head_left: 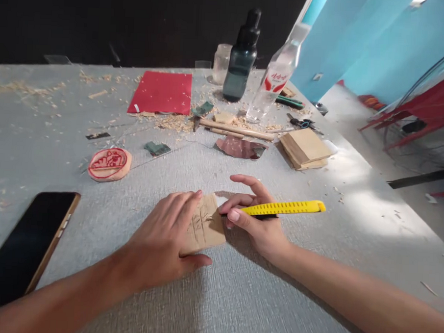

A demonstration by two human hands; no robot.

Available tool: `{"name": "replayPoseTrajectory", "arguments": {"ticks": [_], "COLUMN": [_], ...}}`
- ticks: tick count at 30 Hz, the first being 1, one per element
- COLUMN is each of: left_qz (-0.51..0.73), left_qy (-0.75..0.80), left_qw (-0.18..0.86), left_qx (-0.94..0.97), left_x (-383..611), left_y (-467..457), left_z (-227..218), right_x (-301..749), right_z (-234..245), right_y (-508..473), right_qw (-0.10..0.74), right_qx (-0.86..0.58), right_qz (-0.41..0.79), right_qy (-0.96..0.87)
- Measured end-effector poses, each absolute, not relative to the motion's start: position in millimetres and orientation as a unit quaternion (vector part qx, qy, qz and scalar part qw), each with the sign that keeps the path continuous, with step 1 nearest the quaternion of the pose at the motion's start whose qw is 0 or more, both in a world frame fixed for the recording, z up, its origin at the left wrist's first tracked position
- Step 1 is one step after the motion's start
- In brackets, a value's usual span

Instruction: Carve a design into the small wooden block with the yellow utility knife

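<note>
A small flat wooden block (pixel 209 230) with carved or drawn lines lies on the grey table in front of me. My left hand (pixel 163 232) grips it, fingers over the top and thumb along the near edge. In my right hand (pixel 258 227) is a yellow utility knife (pixel 286 207), pinched between thumb and fingers, its handle pointing right. The knife's front end is at the block's right side; my fingers hide the blade, so I cannot tell whether it touches the wood.
A phone (pixel 27 246) lies at left, near a round red-inked carved stamp (pixel 110 164). Stacked wooden blocks (pixel 305 148), sandpaper scraps (pixel 157 148), a wooden stick (pixel 238 130), a red sheet (pixel 162 92), a dark bottle (pixel 241 64) and a clear bottle (pixel 275 78) stand or lie farther back among shavings.
</note>
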State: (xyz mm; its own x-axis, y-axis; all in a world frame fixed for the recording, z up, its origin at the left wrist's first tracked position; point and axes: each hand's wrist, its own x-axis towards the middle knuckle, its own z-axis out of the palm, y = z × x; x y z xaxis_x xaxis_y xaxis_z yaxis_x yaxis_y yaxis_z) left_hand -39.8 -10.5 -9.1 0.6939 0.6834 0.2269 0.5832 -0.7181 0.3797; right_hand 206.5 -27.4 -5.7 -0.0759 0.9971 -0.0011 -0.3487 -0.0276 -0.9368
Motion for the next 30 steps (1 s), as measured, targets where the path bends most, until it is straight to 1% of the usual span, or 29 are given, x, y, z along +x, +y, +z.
{"name": "replayPoseTrajectory", "arguments": {"ticks": [6, 11, 17, 23, 30], "left_qz": [0.169, 0.174, 0.181, 0.187, 0.186], "left_qy": [0.355, 0.352, 0.364, 0.361, 0.360], "left_qw": [0.134, 0.129, 0.151, 0.135, 0.124], "left_qx": [0.909, 0.911, 0.901, 0.903, 0.906], "left_x": [-36, -38, -36, -35, -35], "left_y": [-13, -15, -17, -16, -15], "left_z": [-5, -5, -1, 0, 3], "right_x": [205, 206, 199, 199, 203], "right_z": [-1, 15, 11, 8, 9], "right_y": [-26, -9, 17, 25, 31], "right_qw": [0.554, 0.493, 0.495, 0.468, 0.443], "right_qx": [-0.406, -0.409, -0.339, -0.281, -0.248], "right_qz": [0.571, 0.556, 0.549, 0.550, 0.528], "right_qy": [-0.449, -0.530, -0.581, -0.632, -0.680]}}
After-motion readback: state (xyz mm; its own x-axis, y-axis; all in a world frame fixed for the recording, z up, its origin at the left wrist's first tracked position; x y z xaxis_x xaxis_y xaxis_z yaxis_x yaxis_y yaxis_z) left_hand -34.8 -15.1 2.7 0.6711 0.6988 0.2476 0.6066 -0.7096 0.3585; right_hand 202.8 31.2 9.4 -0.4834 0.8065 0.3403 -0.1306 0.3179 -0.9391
